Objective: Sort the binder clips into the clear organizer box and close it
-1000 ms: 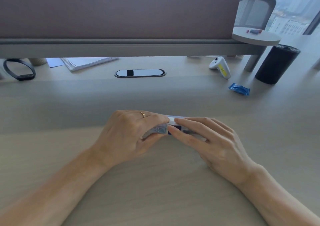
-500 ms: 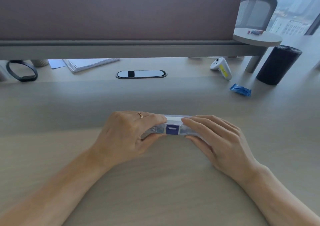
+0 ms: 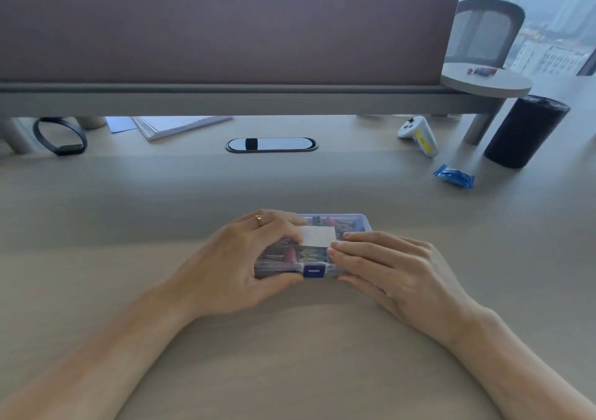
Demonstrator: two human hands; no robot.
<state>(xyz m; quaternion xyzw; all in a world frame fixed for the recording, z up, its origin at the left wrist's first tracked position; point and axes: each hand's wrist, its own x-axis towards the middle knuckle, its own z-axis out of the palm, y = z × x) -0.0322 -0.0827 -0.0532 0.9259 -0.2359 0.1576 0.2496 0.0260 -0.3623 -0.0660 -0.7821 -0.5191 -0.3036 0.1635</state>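
The clear organizer box lies flat on the desk with its lid down and a white label on top. Several coloured binder clips show through the lid. Its blue latch faces me on the front wall. My left hand grips the box's left end, fingers over the lid and thumb under the front edge. My right hand rests on the right part of the lid with straight fingers, thumb against the front wall.
The wooden desk carries a blue wrapped packet, a white controller and a black cylinder at the right. A cable port, papers and a black band lie under the grey partition.
The view now looks down on the lid more than on the front wall. My right fingers slid off the latch to the right, leaving it uncovered. Both hands stay on the box.
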